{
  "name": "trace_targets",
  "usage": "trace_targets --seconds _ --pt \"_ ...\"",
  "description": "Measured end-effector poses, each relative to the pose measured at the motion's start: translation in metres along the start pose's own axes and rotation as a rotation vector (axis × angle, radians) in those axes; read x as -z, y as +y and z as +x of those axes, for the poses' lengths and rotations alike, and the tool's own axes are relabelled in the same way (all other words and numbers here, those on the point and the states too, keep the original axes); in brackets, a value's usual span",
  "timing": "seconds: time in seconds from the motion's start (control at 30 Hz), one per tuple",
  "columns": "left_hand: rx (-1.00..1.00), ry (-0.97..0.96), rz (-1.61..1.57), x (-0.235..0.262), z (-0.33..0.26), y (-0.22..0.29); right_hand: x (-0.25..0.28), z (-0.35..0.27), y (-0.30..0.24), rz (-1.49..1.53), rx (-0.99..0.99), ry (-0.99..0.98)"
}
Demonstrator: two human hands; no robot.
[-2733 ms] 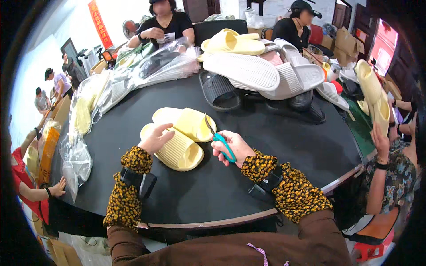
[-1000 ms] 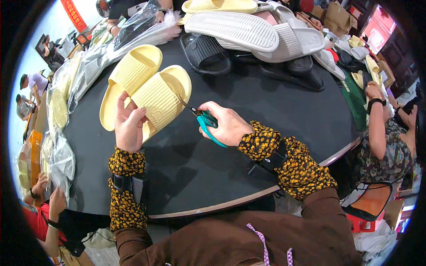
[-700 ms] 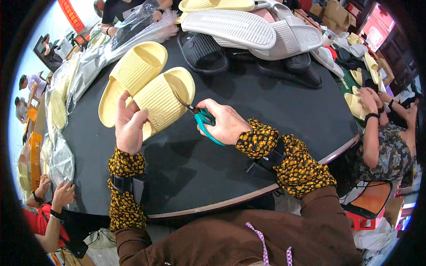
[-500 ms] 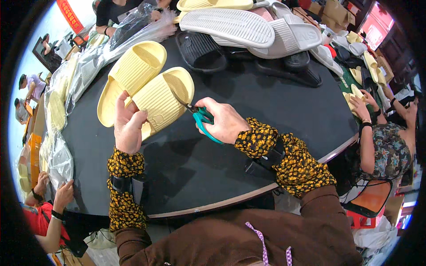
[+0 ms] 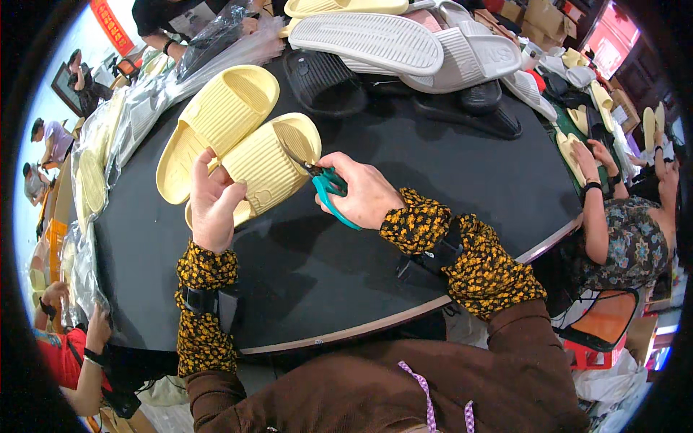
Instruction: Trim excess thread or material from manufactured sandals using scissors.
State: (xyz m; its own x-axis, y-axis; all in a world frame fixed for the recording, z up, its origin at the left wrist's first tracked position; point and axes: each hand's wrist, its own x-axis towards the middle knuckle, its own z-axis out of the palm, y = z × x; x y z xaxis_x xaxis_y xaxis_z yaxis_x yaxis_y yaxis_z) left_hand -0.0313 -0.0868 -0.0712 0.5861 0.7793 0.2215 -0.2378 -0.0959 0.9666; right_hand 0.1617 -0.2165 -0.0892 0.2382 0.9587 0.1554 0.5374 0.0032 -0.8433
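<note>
My left hand (image 5: 215,208) grips the strap edge of a pale yellow slide sandal (image 5: 270,164), thumb on its near side and fingers behind. That sandal lies tilted, its toe opening pointing away to the right. Small teal-handled scissors (image 5: 330,190) are in my right hand (image 5: 363,189), fingers wrapped round the loops. Their dark blades reach into the toe opening, over the ribbed footbed by the strap's edge; I cannot tell whether they touch it. A matching yellow slide sandal (image 5: 224,107) lies just beyond, to the left, against the held one.
White slide sandals (image 5: 367,42) are heaped over black slide sandals (image 5: 325,81) at the table's far side. Clear plastic bags (image 5: 137,123) line the left edge of the dark table (image 5: 317,289). Co-workers' hands handle bags at left and yellow sandals at right.
The held sandal has turned slightly and shifted a little right, with my left hand following. The scissors stay at its toe opening. Co-workers on both sides have moved their hands.
</note>
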Motion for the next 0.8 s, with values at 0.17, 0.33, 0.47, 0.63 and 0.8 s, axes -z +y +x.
trace_targets --seconds 0.17,0.33,0.47,0.63,0.8 --pt "-0.021 -0.002 0.038 -0.0024 -0.0011 -0.0011 0.0002 0.0002 0.0021 0.001 0.017 0.004" --pt "-0.011 -0.025 0.054 -0.0011 -0.0019 -0.0002 0.0001 0.0004 0.0014 -0.020 0.036 0.024" --pt "-0.036 -0.058 0.068 -0.0010 -0.0033 -0.0028 0.0013 -0.0005 -0.0012 -0.047 0.058 0.044" --pt "0.003 -0.057 0.083 -0.0044 -0.0045 -0.0011 0.0001 0.0016 0.0063 -0.024 0.095 0.053" --pt "0.005 -0.091 0.090 -0.0064 -0.0042 -0.0042 0.0002 0.0027 0.0073 -0.005 0.098 0.117"
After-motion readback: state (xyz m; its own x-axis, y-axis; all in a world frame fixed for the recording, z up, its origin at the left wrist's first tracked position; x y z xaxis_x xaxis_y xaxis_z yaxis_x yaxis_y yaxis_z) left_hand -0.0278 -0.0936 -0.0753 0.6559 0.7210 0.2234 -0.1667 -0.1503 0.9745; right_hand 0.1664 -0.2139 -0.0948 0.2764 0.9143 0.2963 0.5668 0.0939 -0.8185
